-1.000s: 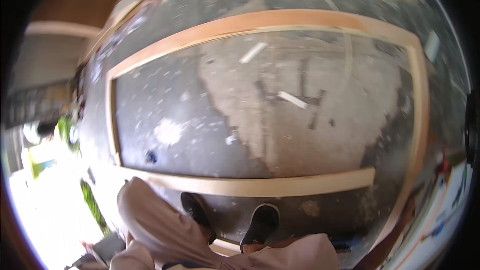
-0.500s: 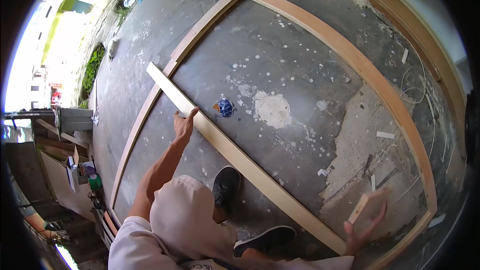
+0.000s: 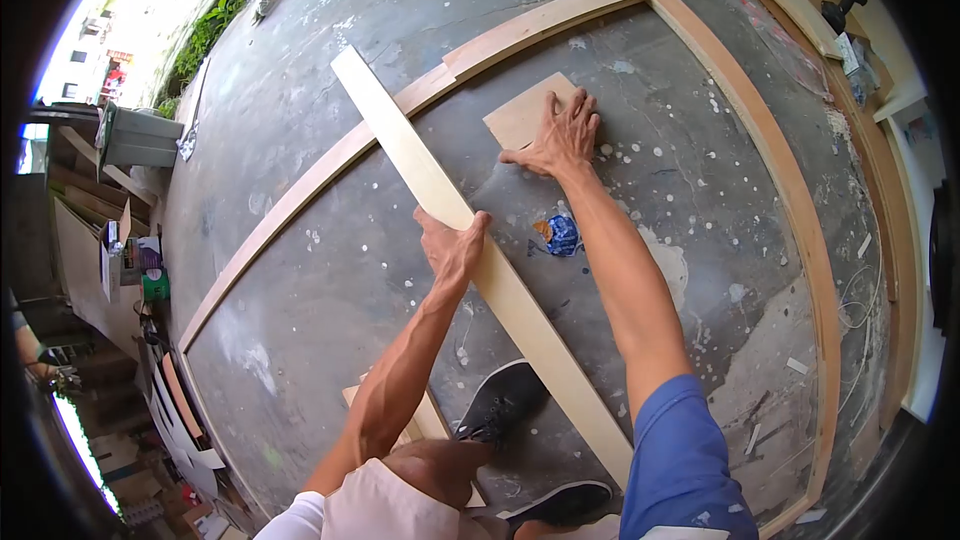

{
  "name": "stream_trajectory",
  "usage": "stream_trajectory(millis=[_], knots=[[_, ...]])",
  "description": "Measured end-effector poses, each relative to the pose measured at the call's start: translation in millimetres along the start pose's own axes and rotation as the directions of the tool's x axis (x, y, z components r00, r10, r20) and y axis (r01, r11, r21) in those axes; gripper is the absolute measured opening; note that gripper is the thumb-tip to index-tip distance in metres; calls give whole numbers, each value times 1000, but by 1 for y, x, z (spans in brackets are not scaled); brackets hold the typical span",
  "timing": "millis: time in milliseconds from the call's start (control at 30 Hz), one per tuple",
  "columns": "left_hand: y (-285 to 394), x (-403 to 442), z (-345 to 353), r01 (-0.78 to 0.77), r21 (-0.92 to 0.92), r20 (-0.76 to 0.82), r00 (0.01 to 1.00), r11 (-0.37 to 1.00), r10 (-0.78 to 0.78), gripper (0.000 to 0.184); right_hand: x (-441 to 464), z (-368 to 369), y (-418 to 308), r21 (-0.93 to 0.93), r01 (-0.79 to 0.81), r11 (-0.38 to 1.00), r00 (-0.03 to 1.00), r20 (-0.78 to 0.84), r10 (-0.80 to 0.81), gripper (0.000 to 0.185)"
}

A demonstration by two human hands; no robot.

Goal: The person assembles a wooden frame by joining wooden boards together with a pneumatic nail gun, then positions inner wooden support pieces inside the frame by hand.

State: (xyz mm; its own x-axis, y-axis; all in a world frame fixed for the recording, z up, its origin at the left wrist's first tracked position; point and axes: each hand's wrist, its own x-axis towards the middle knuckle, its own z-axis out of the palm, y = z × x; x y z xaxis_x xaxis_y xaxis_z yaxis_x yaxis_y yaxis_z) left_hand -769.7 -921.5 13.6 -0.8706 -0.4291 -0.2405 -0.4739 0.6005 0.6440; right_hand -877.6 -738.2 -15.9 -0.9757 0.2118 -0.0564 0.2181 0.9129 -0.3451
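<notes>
My left hand [image 3: 455, 243] is closed around a long pale wooden plank [image 3: 530, 315], thumb on its right edge and fingers at its left. The plank runs diagonally, its far end lying across one bar of a big wooden frame [image 3: 300, 198] on the floor. Beyond the plank, my right hand [image 3: 562, 135] grips a short, flat rectangular wood piece [image 3: 522, 118], with the thumb at its near edge and bent fingers over its right side. This piece is inside the frame, close to the upper bar; whether it touches the floor I cannot tell.
A crumpled blue wrapper [image 3: 562, 235] lies near my right forearm. Another wood piece [image 3: 432, 420] is partly hidden beneath my left arm. My black shoe [image 3: 505, 400] stands beside the plank. Boxes and boards [image 3: 120, 255] crowd the left side; a drill [image 3: 845, 2] is at upper right.
My right hand has moved from the lower right, near the plank's near end, to the upper middle with a wood piece. My left hand stays on the plank. The view has shifted.
</notes>
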Motion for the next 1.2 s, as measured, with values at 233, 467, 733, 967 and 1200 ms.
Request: stream_trajectory(millis=[233,467,733,967,1200], knots=[[8,-32,-20,-34,-171,70,996,985,46,88,17,43,-45,13,54,998,998,-20,-54,122],[-8,-49,-7,-54,-196,75,995,979,69,84,-36,22,21,354,302,885,950,-38,-309,77],[-9,-45,0,-227,-245,-17,973,943,230,76,-239,7,148,253,636,729,742,59,-668,25],[-3,-26,16,-124,-311,277,937,942,215,44,-497,-141,252,244,-310,919,893,407,193,36],[-17,48,34,-100,-123,284,950,987,132,63,-760,-110,146,422,-905,-54,-219,-355,909,40]])
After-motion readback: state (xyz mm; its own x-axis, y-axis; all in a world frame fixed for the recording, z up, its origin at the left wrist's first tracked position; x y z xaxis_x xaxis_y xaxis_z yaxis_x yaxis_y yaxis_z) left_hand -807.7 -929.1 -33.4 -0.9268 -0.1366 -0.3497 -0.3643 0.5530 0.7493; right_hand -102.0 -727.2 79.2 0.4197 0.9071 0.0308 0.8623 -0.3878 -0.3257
